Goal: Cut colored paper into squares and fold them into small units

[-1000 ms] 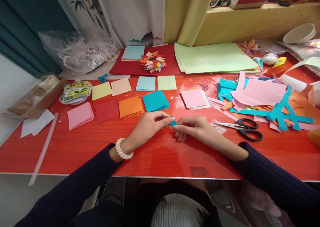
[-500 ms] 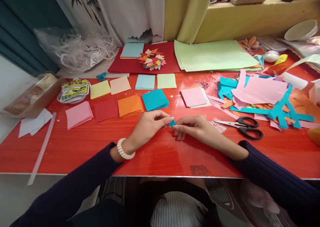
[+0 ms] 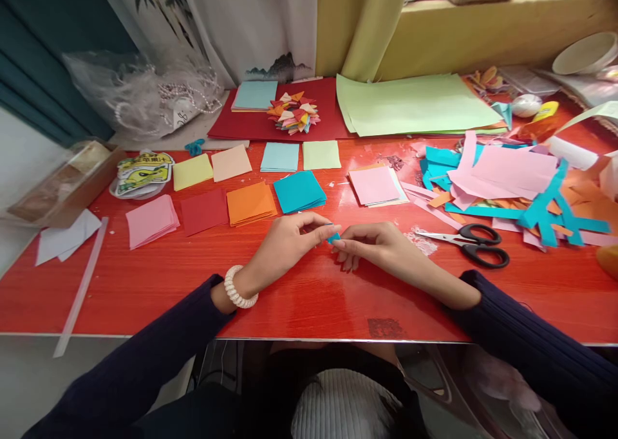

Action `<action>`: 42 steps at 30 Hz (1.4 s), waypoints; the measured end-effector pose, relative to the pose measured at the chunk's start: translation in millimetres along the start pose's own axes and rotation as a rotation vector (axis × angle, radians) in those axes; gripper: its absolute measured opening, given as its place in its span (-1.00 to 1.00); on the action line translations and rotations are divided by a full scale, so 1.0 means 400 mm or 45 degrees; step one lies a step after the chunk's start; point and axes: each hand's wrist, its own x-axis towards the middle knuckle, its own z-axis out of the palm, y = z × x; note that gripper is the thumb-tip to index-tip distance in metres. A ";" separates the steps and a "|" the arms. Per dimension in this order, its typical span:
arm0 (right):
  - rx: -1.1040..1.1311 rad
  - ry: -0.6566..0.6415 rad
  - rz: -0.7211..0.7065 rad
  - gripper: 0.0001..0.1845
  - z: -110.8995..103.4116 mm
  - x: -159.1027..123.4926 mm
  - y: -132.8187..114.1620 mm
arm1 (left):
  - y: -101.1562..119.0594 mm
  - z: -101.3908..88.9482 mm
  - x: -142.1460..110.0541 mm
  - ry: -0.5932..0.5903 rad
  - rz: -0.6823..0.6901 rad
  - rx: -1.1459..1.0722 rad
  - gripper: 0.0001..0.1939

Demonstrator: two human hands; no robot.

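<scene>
Between my two hands is a small folded piece of blue paper [image 3: 333,237], mostly covered by my fingers. My left hand [image 3: 292,246] pinches it from the left between thumb and fingers. From the right, my right hand [image 3: 374,244] pinches its other edge, thumb against forefinger. Just beyond my left hand lies a stack of blue paper squares [image 3: 300,192]. Beside it are an orange stack [image 3: 251,204], a red stack [image 3: 204,212] and a pink stack [image 3: 151,221]. Black-handled scissors [image 3: 476,244] lie to the right of my right hand.
Colourful paper scraps [image 3: 516,175] pile up at the right. Behind them are large light green sheets [image 3: 415,107]. A folded-paper ring [image 3: 294,112] rests on red sheets [image 3: 328,98] at the back. A cardboard box [image 3: 62,185] and a clear strip [image 3: 82,288] are at the left.
Both hands stay nearly in place, still pinching the blue paper. Slightly less of the paper shows between the fingers now.
</scene>
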 end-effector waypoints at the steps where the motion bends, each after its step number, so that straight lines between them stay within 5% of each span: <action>1: -0.004 0.005 0.001 -0.68 0.000 0.000 0.000 | 0.000 -0.001 0.000 -0.012 0.005 0.010 -0.73; 19: 0.015 0.011 -0.042 -0.49 0.001 0.004 0.010 | -0.005 0.000 0.005 0.052 -0.081 -0.093 -0.63; 28: 0.001 -0.037 -0.040 -0.60 -0.001 0.001 0.014 | -0.010 0.004 0.005 -0.055 -0.047 -0.159 -0.72; 42: -0.022 0.030 -0.062 -0.51 0.005 0.000 0.014 | 0.002 0.005 0.001 -0.006 -0.058 -0.278 -0.77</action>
